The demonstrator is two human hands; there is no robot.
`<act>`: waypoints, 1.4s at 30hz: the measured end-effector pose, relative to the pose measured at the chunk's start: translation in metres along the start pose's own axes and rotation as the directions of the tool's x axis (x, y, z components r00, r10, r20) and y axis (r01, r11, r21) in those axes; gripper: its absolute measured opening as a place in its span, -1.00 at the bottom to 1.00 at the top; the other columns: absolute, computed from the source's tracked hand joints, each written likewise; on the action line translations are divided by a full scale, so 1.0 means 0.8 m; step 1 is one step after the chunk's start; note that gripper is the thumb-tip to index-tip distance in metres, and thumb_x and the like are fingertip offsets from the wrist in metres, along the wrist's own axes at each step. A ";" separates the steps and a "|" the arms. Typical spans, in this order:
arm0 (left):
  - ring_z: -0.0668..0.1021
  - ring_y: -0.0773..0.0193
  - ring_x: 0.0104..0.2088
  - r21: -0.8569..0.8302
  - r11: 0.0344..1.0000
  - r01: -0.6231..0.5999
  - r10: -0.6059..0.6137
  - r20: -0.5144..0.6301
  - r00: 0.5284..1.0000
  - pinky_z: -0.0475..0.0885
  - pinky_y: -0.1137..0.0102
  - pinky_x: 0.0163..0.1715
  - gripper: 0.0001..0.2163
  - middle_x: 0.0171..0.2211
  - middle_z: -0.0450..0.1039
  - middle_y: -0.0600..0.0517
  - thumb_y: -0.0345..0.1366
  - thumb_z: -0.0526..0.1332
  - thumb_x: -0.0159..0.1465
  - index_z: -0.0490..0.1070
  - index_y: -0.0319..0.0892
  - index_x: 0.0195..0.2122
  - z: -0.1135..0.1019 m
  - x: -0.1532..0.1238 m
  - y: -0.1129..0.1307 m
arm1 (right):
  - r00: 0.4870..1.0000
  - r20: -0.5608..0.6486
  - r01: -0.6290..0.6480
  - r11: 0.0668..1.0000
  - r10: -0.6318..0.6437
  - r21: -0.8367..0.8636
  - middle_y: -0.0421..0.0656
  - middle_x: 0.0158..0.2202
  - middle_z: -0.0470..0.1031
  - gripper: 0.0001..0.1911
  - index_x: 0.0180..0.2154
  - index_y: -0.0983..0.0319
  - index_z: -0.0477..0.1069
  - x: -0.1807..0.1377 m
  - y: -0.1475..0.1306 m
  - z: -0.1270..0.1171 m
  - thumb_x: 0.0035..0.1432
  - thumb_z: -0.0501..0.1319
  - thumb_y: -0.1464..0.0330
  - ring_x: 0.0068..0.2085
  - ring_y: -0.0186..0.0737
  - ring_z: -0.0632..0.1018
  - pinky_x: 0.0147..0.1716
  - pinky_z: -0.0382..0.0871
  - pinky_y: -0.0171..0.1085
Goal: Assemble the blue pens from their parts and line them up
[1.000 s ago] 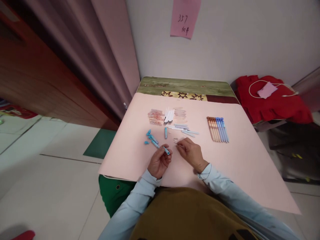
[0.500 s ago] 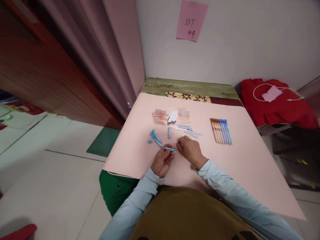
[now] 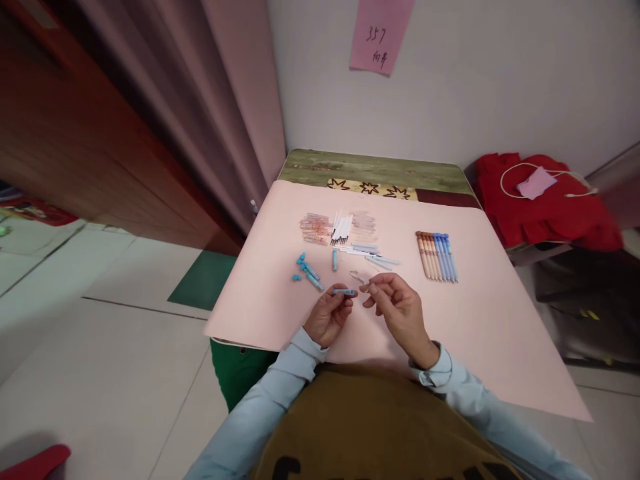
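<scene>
While a short blue pen barrel (image 3: pixel 344 291) is pinched at its left end between the thumb and fingertips of the left hand (image 3: pixel 327 319), it is held roughly level just above the pink sheet (image 3: pixel 475 333), near the front middle of the table. The right hand (image 3: pixel 400 312) is raised just beside the barrel's free end, with thumb and forefinger drawn close together; whether anything small is nipped between them cannot be told. Just beyond the gap between the two hands a small clear piece (image 3: pixel 357 275) is seen lying on the sheet. A scatter of loose blue parts (image 3: pixel 306 270) is spread close by the left hand's far side, and a single blue piece (image 3: pixel 335 260) is set apart a little further back. Behind these, a bundle of white refills (image 3: pixel 341 231) is flanked by a heap of clear orange-tinted tubes (image 3: pixel 315 229) and a paler heap (image 3: pixel 364 227), with pale blue pieces (image 3: pixel 375 257) laid in front. Well to the right, a row of finished pens (image 3: pixel 436 248) is lined up side by side. A red cloth (image 3: pixel 545 207) with a white cable (image 3: pixel 505 175) is seen off the table's far right corner, and a pink note (image 3: pixel 380 33) is stuck to the wall.
</scene>
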State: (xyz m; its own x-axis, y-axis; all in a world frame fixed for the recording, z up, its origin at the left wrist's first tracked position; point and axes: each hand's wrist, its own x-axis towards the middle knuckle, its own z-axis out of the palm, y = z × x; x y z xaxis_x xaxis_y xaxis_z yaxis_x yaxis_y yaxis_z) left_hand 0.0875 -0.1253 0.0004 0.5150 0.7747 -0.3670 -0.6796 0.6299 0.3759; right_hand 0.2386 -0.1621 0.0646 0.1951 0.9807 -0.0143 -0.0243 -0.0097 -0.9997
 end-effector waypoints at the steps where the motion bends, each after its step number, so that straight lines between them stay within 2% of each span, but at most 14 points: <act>1: 0.59 0.45 -0.44 -0.011 1.000 -0.004 0.004 -0.001 1.000 0.52 0.64 -0.44 -0.85 -0.33 0.57 -0.03 -0.44 0.33 0.20 0.41 -0.26 -0.22 0.001 0.001 -0.003 | 1.000 -0.003 0.014 1.000 -0.014 -0.013 -0.14 -0.33 0.56 -0.74 -0.20 0.20 0.39 -0.003 0.001 0.000 0.18 0.28 0.17 -0.44 -0.30 0.54 -0.57 0.30 -0.38; 4: 0.59 0.42 -0.45 -0.020 1.000 -0.010 0.011 0.021 1.000 0.52 0.60 -0.46 -0.84 -0.37 0.57 -0.01 -0.38 0.35 0.19 0.42 -0.26 -0.23 0.005 0.005 -0.011 | 0.994 -0.031 0.098 0.989 -0.102 -0.108 -0.15 -0.29 0.53 -0.79 -0.22 0.21 0.47 -0.004 0.007 -0.004 0.16 0.31 0.23 -0.47 -0.38 0.47 -0.49 0.35 -0.35; 7: 0.58 0.42 -0.46 -0.005 1.000 -0.009 0.009 0.056 0.998 0.50 0.59 -0.46 -0.80 -0.39 0.56 0.01 -0.34 0.40 0.15 0.43 -0.26 -0.26 0.007 0.007 -0.014 | 0.984 -0.050 0.158 0.970 -0.170 -0.182 -0.17 -0.26 0.49 -0.84 -0.26 0.20 0.51 -0.002 0.017 -0.009 0.14 0.33 0.26 -0.51 -0.44 0.38 -0.49 0.31 -0.34; 14: 0.56 0.38 -0.48 0.050 0.999 -0.002 -0.002 0.086 0.996 0.47 0.55 -0.48 -0.75 -0.41 0.57 -0.02 -0.30 0.43 0.11 0.42 -0.25 -0.26 0.002 0.006 -0.016 | 0.978 -0.089 0.170 0.971 -0.187 -0.170 -0.20 -0.35 0.45 -0.86 -0.28 0.19 0.53 -0.003 0.030 -0.012 0.12 0.35 0.28 -0.49 -0.40 0.36 -0.50 0.27 -0.32; 19: 0.56 0.38 -0.48 0.072 0.997 -0.013 0.006 0.092 0.996 0.45 0.53 -0.48 -0.73 -0.41 0.56 -0.01 -0.29 0.43 0.10 0.41 -0.25 -0.26 0.000 0.007 -0.017 | 0.974 -0.067 0.199 0.962 -0.214 -0.185 -0.18 -0.31 0.48 -0.89 -0.31 0.19 0.54 -0.003 0.030 -0.012 0.11 0.36 0.29 -0.47 -0.39 0.37 -0.47 0.28 -0.32; 24: 0.54 0.39 -0.51 0.085 0.996 -0.024 0.014 0.108 0.994 0.42 0.53 -0.52 -0.75 -0.46 0.52 0.03 -0.27 0.42 0.11 0.43 -0.26 -0.29 0.001 0.006 -0.019 | 0.981 -0.015 0.188 0.961 -0.195 -0.201 -0.16 -0.30 0.49 -0.88 -0.35 0.20 0.54 -0.004 0.035 -0.008 0.09 0.37 0.28 -0.46 -0.39 0.38 -0.48 0.27 -0.34; 26: 0.53 0.40 -0.53 0.073 0.997 -0.024 0.017 0.102 0.995 0.43 0.53 -0.53 -0.75 -0.47 0.52 0.02 -0.24 0.41 0.12 0.43 -0.27 -0.30 0.001 0.005 -0.019 | 0.990 0.006 0.137 0.973 -0.138 -0.186 -0.21 -0.39 0.45 -0.84 -0.34 0.21 0.53 -0.007 0.035 -0.006 0.08 0.38 0.26 -0.52 -0.42 0.31 -0.53 0.22 -0.35; 30: 0.54 0.39 -0.52 -0.002 1.000 -0.006 0.006 0.073 0.997 0.47 0.53 -0.51 -0.78 -0.43 0.55 0.00 -0.23 0.38 0.16 0.43 -0.27 -0.30 0.000 0.002 -0.014 | 0.999 0.008 0.037 0.986 -0.036 -0.162 -0.34 -0.61 0.24 -0.75 -0.25 0.21 0.50 -0.010 0.032 -0.007 0.06 0.38 0.22 -0.58 -0.42 0.20 -0.60 0.10 -0.37; 33: 0.56 0.41 -0.49 -0.074 0.996 0.042 -0.040 0.036 0.999 0.49 0.56 -0.49 -0.84 -0.38 0.57 -0.02 -0.30 0.33 0.20 0.41 -0.25 -0.29 -0.002 0.001 -0.007 | 0.997 -0.034 0.055 0.977 -0.063 -0.206 -0.30 -0.58 0.31 -0.74 -0.23 0.23 0.51 -0.005 0.033 -0.017 0.10 0.35 0.19 -0.55 -0.39 0.27 -0.55 0.16 -0.36; 38: 0.56 0.45 -0.52 -0.059 0.994 0.089 -0.090 0.000 0.996 0.48 0.60 -0.52 -0.89 -0.32 0.58 -0.07 -0.40 0.27 0.23 0.38 -0.25 -0.24 -0.002 -0.001 -0.003 | 0.986 -0.131 0.039 0.909 -0.102 -0.416 -0.25 -0.54 0.41 -0.72 -0.25 0.24 0.53 0.015 0.057 -0.040 0.11 0.30 0.16 -0.54 -0.35 0.33 -0.51 0.26 -0.34; 42: 0.52 0.48 -0.55 -0.068 0.995 0.073 -0.075 -0.030 0.997 0.45 0.63 -0.56 -0.89 -0.39 0.54 -0.02 -0.38 0.28 0.23 0.39 -0.26 -0.25 0.000 0.000 -0.004 | 0.983 -0.040 0.110 0.756 -0.177 -0.645 -0.17 -0.36 0.53 -0.77 -0.28 0.20 0.54 0.027 0.073 -0.044 0.19 0.22 0.20 -0.45 -0.30 0.44 -0.39 0.33 -0.31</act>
State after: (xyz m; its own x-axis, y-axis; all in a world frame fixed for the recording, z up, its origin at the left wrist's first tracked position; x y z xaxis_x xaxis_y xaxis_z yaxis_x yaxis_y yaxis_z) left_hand 0.0898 -0.1272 -0.0010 0.5483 0.7234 -0.4197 -0.6745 0.6791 0.2895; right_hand 0.2757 -0.1485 0.0048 0.2351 0.9583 0.1623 0.6358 -0.0253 -0.7714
